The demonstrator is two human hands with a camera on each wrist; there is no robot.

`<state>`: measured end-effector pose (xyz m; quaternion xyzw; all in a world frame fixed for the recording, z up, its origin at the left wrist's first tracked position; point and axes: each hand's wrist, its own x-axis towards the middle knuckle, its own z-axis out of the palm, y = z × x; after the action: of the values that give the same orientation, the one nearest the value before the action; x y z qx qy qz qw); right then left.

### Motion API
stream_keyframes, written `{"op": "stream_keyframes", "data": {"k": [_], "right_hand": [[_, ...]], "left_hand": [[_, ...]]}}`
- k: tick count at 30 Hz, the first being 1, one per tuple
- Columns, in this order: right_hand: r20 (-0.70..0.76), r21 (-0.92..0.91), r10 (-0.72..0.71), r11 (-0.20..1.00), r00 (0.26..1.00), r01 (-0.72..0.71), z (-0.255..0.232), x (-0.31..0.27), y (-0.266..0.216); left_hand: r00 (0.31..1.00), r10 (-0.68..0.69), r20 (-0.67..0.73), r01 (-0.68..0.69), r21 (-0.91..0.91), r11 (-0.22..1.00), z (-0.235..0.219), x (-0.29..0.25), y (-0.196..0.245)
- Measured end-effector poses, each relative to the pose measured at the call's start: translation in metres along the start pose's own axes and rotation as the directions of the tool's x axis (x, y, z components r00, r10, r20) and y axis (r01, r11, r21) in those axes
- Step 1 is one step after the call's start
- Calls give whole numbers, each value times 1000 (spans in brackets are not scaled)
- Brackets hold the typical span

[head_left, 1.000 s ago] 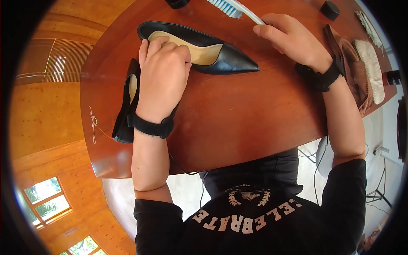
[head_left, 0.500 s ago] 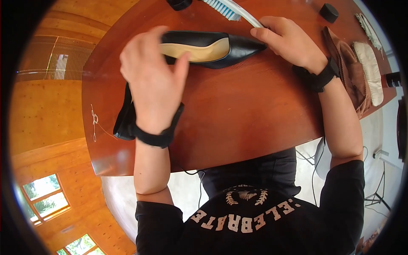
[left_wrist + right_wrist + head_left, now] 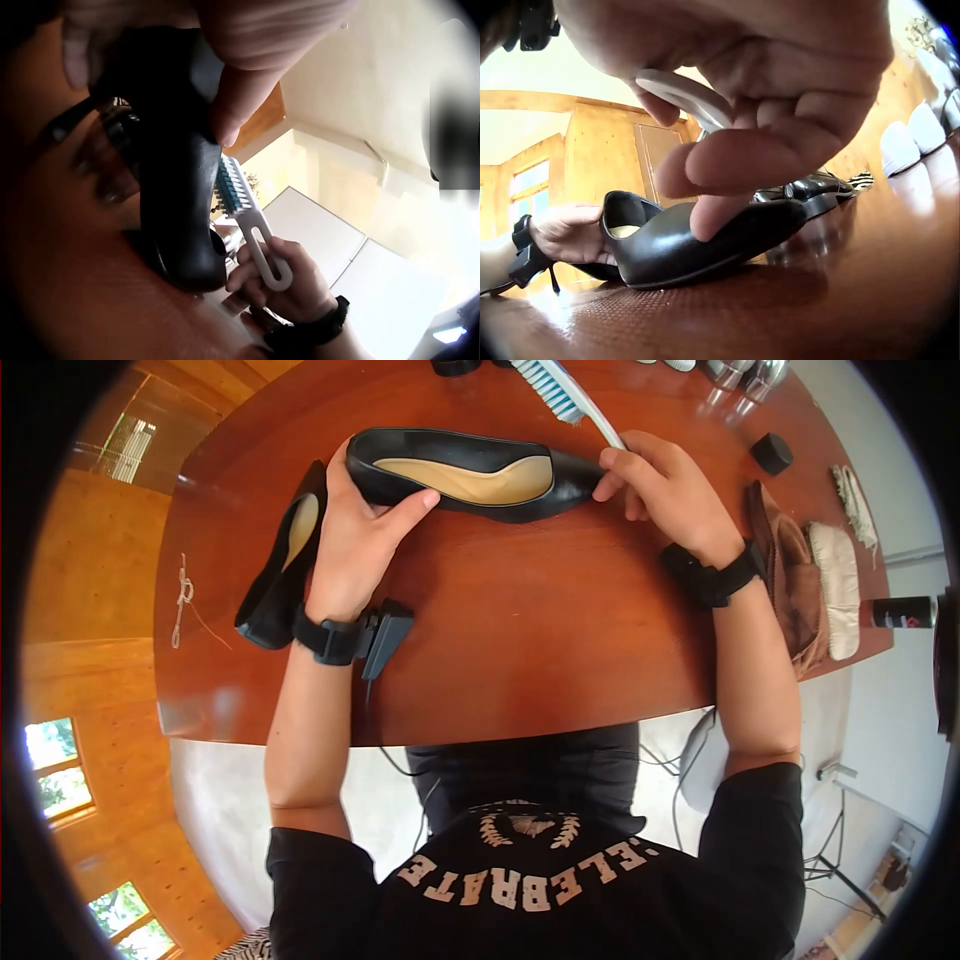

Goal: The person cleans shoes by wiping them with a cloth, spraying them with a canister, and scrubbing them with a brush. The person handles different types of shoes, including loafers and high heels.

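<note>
A black pointed shoe point(image 3: 575, 480) with a beige insole lies across the upper table, toe to the right. My left hand point(image 3: 352, 545) grips its heel end, thumb on the near side. My right hand point(image 3: 672, 490) pinches the handle of a white brush point(image 3: 600, 422) with blue and white bristles, held above the table; its lower fingers are by the shoe's toe. The left wrist view shows the brush point(image 3: 247, 217) beyond the shoe point(image 3: 180, 202). A second black shoe point(image 3: 268, 595) lies left of my left hand.
Brown cloth point(image 3: 790, 585) and a cream pad point(image 3: 836, 590) lie at the table's right, near a black can point(image 3: 902, 612). A small black cylinder point(image 3: 771, 454) stands at upper right. String point(image 3: 184, 600) lies at the left edge. Shiny metallic objects point(image 3: 765, 378) stand at the far side.
My left hand let go of the shoe's side, lifted, and now grips the heel end. The view has shifted, showing more of the table's far side. The right hand still holds the brush.
</note>
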<state>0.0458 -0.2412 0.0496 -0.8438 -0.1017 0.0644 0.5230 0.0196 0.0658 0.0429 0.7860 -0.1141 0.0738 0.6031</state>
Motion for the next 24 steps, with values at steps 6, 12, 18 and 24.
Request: {"op": "stream_keyframes", "data": {"k": [6, 12, 18, 24], "right_hand": [[-99, -247, -68, 968, 993, 42, 1, 5, 8], [-205, -375, -191, 921, 960, 103, -2, 7, 14], [-95, -390, -208, 907, 974, 156, 7, 2, 9], [-141, -517, -149, 854, 979, 56, -2, 5, 15]], "left_hand": [[976, -181, 120, 207, -260, 943, -2, -22, -8], [961, -277, 2, 262, -333, 906, 2, -23, -12], [980, -184, -82, 145, -349, 926, 7, -22, -24], [973, -219, 66, 227, -390, 892, 0, -23, -31]]}}
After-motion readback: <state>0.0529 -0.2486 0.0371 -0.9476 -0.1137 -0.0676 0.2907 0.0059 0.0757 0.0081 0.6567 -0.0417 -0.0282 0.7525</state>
